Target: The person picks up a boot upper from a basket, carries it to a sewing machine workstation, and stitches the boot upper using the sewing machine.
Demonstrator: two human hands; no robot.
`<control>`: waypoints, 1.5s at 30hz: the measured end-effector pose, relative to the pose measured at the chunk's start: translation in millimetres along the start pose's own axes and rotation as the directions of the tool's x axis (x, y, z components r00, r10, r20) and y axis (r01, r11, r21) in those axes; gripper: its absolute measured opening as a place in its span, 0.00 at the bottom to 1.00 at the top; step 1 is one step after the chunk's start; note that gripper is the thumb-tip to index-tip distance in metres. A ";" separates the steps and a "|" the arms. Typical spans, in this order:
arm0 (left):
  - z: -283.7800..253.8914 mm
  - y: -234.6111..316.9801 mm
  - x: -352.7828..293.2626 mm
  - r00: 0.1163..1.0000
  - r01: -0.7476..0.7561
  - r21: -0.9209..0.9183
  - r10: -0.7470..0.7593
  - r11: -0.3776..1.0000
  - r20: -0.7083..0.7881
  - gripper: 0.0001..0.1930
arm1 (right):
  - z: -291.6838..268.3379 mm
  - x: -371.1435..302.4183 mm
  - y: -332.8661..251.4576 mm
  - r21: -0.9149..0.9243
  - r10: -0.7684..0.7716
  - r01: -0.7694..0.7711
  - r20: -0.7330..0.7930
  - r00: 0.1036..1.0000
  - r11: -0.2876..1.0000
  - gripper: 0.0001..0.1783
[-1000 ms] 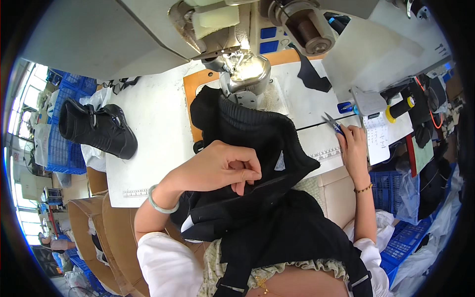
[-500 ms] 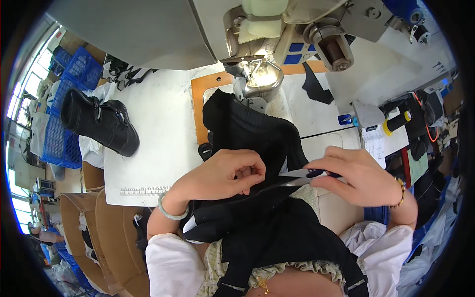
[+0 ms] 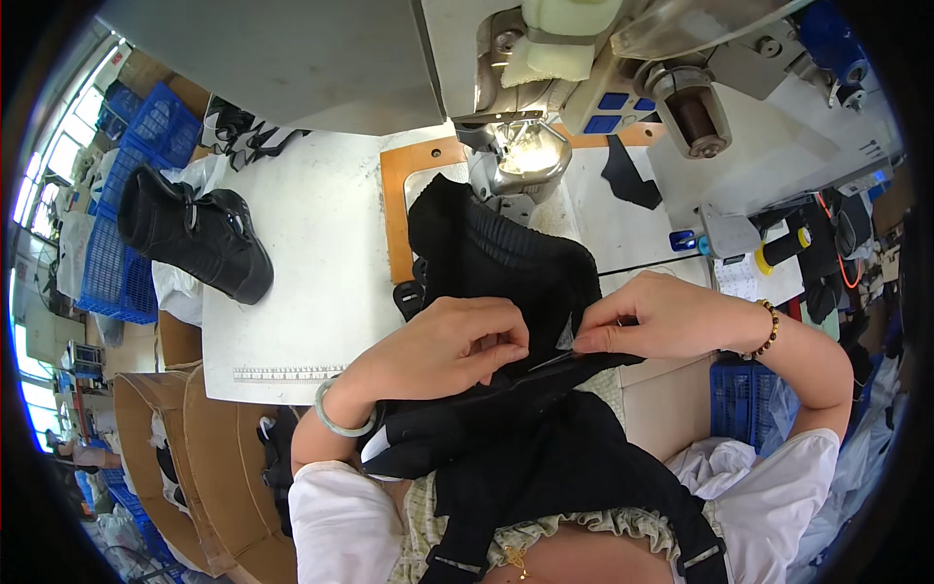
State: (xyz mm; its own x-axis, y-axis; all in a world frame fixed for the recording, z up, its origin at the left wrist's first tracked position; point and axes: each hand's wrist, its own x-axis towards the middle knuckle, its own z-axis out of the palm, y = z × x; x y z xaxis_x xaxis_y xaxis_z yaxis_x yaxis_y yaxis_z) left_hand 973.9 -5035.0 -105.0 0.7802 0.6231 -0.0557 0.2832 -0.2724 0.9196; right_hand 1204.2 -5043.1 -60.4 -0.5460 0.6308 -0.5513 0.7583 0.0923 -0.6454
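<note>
A black boot upper [image 3: 506,258] with a ribbed collar lies in front of the sewing machine, its lower part coming down over my lap. My left hand [image 3: 443,346], with a pale bangle at the wrist, is closed in a pinch over the upper; what its fingertips hold is too small to make out. Close beside it on the right, my right hand [image 3: 642,321] is closed too, fingertips near a pale gap in the black material. The narrow metal blade of small scissors [image 3: 552,362] shows just below these fingertips. Their handle is hidden by the hand.
The sewing machine's lit needle area [image 3: 525,151] is just beyond the upper. A finished black boot [image 3: 199,234] stands at the table's left, above a ruler strip [image 3: 287,374]. A black cut piece [image 3: 632,173] and a thread spool [image 3: 781,248] lie right. A cardboard box [image 3: 229,457] stands lower left.
My right hand has moved left, closer to my left hand, and the scissors blades no longer show spread apart. My left hand has barely shifted. The view has tilted slightly.
</note>
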 end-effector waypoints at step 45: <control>-6.7 4.5 -33.3 0.954 0.197 0.319 -0.256 0.927 0.155 0.21 | 42.0 40.9 34.8 0.127 -0.521 0.557 -0.232 0.821 0.821 0.14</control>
State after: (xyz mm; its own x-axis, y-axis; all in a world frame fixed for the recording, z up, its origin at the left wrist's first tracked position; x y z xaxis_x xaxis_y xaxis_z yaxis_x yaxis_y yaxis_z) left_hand 945.5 -5052.0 -96.4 0.7583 0.5508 -0.3487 0.5940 -0.3634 0.7177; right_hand 1193.3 -5046.4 -127.6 -0.7611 0.6486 0.0059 0.2735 0.3292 -0.9038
